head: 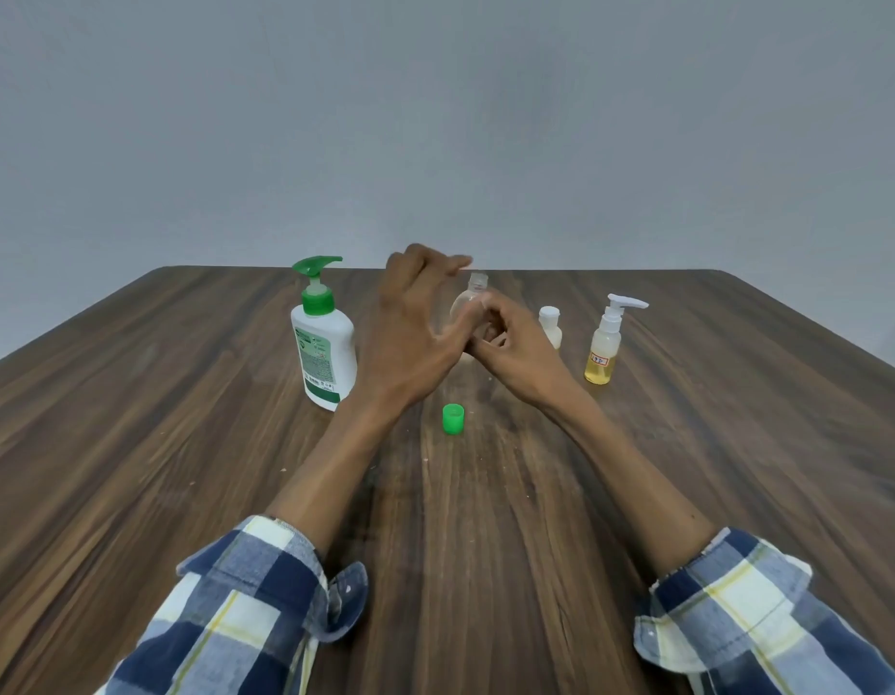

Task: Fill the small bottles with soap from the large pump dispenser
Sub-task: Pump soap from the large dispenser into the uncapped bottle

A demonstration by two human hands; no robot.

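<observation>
We observed the right hand [505, 343] gripping an uncapped clear bottle [468, 306], the left hand [415, 318] beside it with fingers extended; green cap [453, 419] at six o'clock, pump dispenser [322, 343] at nine.

Plain indoor room, wooden table [134, 443], bare grey wall [435, 117]

1. A dark wood-grain table [184, 443] carries everything.
2. A large white pump dispenser [324, 353] with a green pump stands at left.
3. A green cap [453, 419] lies near the middle.
4. A small white bottle [551, 326] and a small pump bottle [606, 346] of yellow liquid stand at right.
</observation>
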